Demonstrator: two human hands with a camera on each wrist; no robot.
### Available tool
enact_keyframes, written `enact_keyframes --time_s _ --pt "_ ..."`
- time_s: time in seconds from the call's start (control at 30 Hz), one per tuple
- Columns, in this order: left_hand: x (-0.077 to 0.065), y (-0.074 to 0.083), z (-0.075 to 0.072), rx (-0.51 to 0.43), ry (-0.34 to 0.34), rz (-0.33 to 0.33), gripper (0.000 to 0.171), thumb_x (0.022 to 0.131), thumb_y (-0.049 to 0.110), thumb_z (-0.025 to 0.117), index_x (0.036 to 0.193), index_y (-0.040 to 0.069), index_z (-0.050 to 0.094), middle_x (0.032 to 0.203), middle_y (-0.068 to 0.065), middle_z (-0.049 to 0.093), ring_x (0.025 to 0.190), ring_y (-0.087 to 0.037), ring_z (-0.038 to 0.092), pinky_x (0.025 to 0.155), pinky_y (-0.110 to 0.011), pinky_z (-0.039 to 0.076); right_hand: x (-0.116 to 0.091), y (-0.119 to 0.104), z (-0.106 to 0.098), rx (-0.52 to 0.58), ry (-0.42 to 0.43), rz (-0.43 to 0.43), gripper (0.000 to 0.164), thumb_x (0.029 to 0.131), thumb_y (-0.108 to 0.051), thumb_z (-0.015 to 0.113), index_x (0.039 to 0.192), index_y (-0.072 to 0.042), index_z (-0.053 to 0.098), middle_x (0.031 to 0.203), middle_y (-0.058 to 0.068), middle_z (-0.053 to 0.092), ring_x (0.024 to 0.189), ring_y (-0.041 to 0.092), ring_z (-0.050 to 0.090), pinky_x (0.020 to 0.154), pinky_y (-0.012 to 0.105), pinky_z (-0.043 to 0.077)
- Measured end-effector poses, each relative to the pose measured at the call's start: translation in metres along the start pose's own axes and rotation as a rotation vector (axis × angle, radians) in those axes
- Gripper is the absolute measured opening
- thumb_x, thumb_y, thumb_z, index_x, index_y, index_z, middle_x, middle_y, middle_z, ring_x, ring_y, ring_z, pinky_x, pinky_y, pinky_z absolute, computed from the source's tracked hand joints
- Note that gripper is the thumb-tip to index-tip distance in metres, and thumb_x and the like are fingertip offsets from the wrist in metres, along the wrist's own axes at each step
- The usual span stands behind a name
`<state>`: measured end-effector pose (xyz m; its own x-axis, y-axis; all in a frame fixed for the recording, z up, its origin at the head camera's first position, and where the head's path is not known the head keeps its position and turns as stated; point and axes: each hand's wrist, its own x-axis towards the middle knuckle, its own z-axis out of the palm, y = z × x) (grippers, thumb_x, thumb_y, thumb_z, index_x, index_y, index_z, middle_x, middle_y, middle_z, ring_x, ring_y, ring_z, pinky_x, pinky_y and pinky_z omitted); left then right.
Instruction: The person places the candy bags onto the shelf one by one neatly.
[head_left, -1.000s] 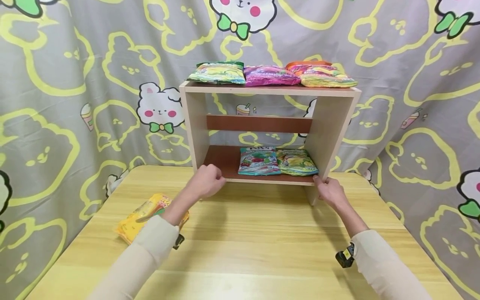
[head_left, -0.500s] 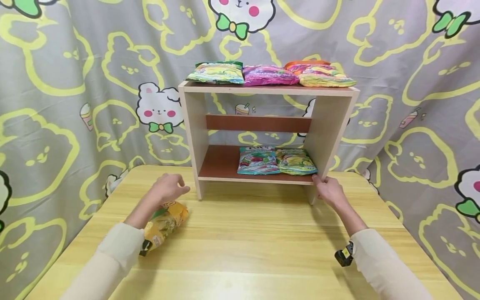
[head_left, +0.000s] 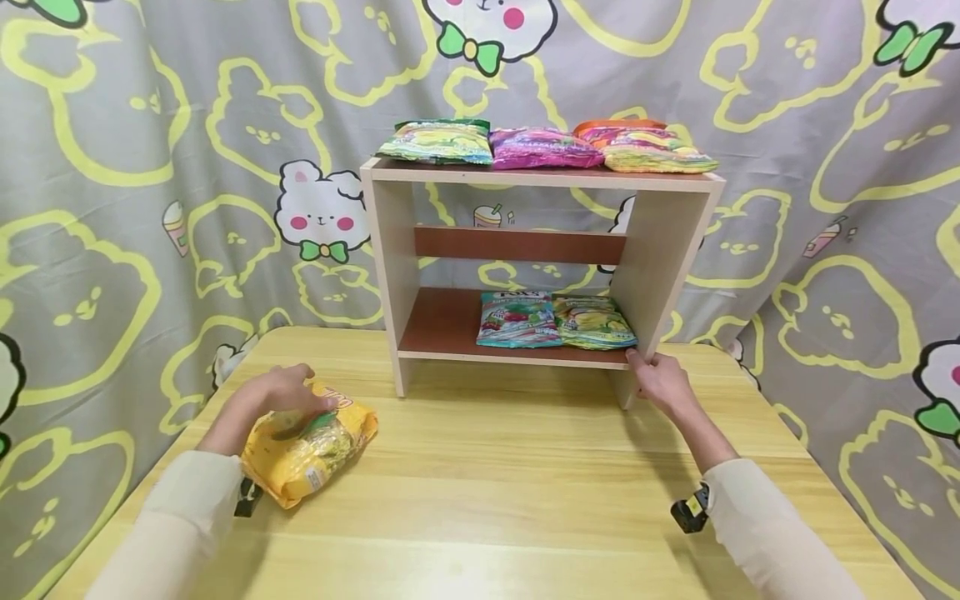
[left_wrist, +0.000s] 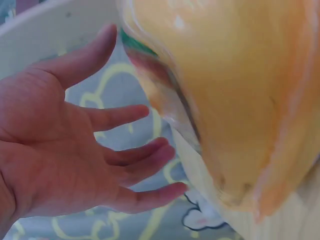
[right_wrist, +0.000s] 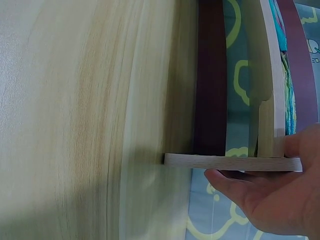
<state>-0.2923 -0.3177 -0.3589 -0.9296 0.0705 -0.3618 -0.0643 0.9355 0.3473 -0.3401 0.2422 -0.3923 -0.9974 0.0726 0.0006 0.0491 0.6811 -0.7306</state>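
A yellow plastic snack bag (head_left: 300, 467) with a clear window lies at the left of the table. Over its upper left part is my left hand (head_left: 288, 390). In the left wrist view the fingers of that hand (left_wrist: 60, 150) are spread, with the thumb held apart, and the yellow bag (left_wrist: 235, 100) is right in front of them. My right hand (head_left: 663, 383) holds the lower right side panel of the small wooden shelf (head_left: 517, 358). In the right wrist view, the thumb and fingers of this hand (right_wrist: 280, 200) lie on either side of the panel (right_wrist: 225, 162).
A teal candy bag (head_left: 519, 321) and a green-yellow one (head_left: 592, 323) lie on the lower board's right part. Along the shelf top are green (head_left: 438, 143), purple (head_left: 543, 150) and orange-pink (head_left: 645, 148) bags. A patterned curtain (head_left: 187, 167) hangs behind the wooden table (head_left: 510, 500).
My left hand has moved leftward and down, away from the shelf's lower board and over the yellow bag. The right hand has stayed on the shelf's side panel.
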Motion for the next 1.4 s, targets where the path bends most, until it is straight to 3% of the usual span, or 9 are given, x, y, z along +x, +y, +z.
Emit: enact_keyframes --time_s 0.23,0.43,0.67,0.93,1.17,1.4 --pt "0.003 -0.014 0.001 -0.019 -0.092 -0.045 0.111 0.09 0.067 0.062 0.148 -0.02 0.025 0.149 -0.047 0.026 0.136 -0.065 0.029 0.11 -0.07 0.034 0.001 0.001 0.0 0.004 0.006 -0.003 0.064 0.106 -0.048 0.038 0.122 0.009 0.062 0.105 0.028 0.069 0.096 0.041 0.073 0.071 0.032 0.05" --pt "0.008 -0.021 0.008 -0.064 -0.134 -0.08 0.121 0.087 0.072 0.061 0.148 -0.023 0.019 0.151 -0.048 0.022 0.138 -0.065 0.026 0.114 -0.07 0.027 0.001 0.001 0.001 0.014 0.01 -0.006 0.066 0.106 -0.049 0.037 0.125 0.01 0.06 0.108 0.029 0.067 0.096 0.041 0.073 0.08 0.043 0.055" --pt "0.009 -0.022 0.011 0.053 -0.138 -0.067 0.122 0.088 0.078 0.052 0.145 -0.025 0.023 0.148 -0.048 0.027 0.136 -0.064 0.031 0.112 -0.068 0.031 0.002 0.001 0.002 0.019 -0.004 0.009 0.068 0.105 -0.052 0.036 0.124 0.009 0.061 0.108 0.028 0.067 0.096 0.041 0.072 0.074 0.038 0.052" --pt "0.008 -0.012 0.015 0.114 -0.114 -0.047 0.118 0.09 0.081 0.044 0.137 -0.027 0.037 0.137 -0.047 0.044 0.126 -0.06 0.048 0.106 -0.063 0.042 0.001 0.002 0.0 0.012 0.007 0.0 0.067 0.105 -0.051 0.036 0.123 0.009 0.062 0.1 0.024 0.068 0.094 0.039 0.073 0.07 0.035 0.051" --pt "0.007 0.004 0.022 0.105 -0.078 -0.014 0.113 0.092 0.077 0.046 0.135 -0.027 0.038 0.134 -0.047 0.046 0.124 -0.06 0.05 0.105 -0.063 0.044 0.002 0.002 -0.001 0.011 -0.006 0.0 0.068 0.106 -0.051 0.034 0.124 0.009 0.06 0.106 0.028 0.067 0.099 0.043 0.072 0.082 0.049 0.055" --pt "0.01 0.029 0.034 0.095 -0.056 0.026 0.109 0.093 0.073 0.049 0.135 -0.026 0.038 0.134 -0.046 0.048 0.125 -0.058 0.051 0.106 -0.061 0.044 0.001 0.001 0.0 0.01 -0.008 -0.004 0.069 0.106 -0.05 0.034 0.13 0.01 0.058 0.114 0.032 0.065 0.1 0.043 0.072 0.083 0.049 0.055"
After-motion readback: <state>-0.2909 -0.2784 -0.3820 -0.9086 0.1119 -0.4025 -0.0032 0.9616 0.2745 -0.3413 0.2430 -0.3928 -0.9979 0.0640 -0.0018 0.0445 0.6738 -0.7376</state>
